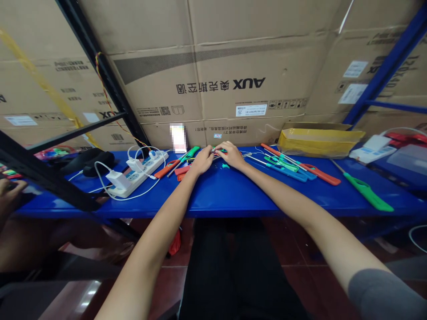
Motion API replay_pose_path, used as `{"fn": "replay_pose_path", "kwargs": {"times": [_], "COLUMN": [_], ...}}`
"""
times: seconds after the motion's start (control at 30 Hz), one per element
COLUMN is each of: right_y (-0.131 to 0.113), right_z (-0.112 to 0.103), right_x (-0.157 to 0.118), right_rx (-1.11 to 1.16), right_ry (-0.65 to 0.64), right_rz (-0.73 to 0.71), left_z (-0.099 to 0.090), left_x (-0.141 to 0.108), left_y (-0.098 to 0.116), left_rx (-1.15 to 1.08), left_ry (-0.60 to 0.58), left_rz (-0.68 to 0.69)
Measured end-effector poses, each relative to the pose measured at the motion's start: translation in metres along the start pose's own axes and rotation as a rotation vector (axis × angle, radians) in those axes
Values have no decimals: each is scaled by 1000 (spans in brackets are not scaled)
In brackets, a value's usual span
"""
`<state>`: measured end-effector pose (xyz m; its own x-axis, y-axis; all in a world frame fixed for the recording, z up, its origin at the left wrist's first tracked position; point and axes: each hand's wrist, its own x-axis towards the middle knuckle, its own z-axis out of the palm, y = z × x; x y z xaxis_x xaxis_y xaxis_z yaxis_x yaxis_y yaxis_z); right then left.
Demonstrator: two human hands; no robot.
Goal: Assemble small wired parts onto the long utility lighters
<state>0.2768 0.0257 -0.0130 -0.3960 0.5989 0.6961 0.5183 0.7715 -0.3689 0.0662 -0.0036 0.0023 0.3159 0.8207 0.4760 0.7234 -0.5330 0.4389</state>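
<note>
Pinch: fingertips of the left hand (203, 161) and right hand (231, 155) meet, closed narrowly on a small part (212, 151); it is too small and too covered to tell what it is.
Likely reason for the two-handed hold: so small a part seems to need one hand to steady it and the other to work on it.
Small part's place: just above the blue table (233, 193), toward its back edge, straight ahead of the person.
Forearms: stretched forward over the front edge, perhaps for support.
Loose green piece: the green piece (226, 166) lies on the table just below the right hand, within easy reach.
Left-side lighters: a green-handled lighter (191, 153) and an orange-handled lighter (165, 169) lie beside red pieces (182, 172), near the left hand.
Right-side lighters: blue-handled lighters (295, 173) and a red-handled lighter (322, 174) overlap, probably grouped to leave working room between the piles.
Lone lighter: a green lighter (368, 191) lies apart, far right.
Power strip: the white strip (133, 178) sits left, probably to keep its cables aside.
Backdrop: cardboard (230, 58) stands upright behind.
</note>
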Motion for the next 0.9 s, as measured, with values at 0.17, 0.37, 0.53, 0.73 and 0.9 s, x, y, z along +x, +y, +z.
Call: {"fn": "replay_pose_path", "kwargs": {"times": [0.17,0.37,0.53,0.73,0.9], "right_y": [-1,1,6,8,8], "right_z": [0,4,6,6,6], "right_x": [-2,-1,-1,-2,-2], "right_rx": [-4,37,70,43,54], "right_ry": [-14,14,64,79,78], "right_rz": [-22,-43,-102,-144,-148], "left_z": [1,-1,-1,0,-3], "left_x": [2,1,0,0,-1], "left_y": [1,0,1,-1,2], "left_rx": [-33,-9,-16,-81,-155], "left_ry": [-25,-59,-83,-82,-84], "left_rz": [-8,3,7,-14,-9]}}
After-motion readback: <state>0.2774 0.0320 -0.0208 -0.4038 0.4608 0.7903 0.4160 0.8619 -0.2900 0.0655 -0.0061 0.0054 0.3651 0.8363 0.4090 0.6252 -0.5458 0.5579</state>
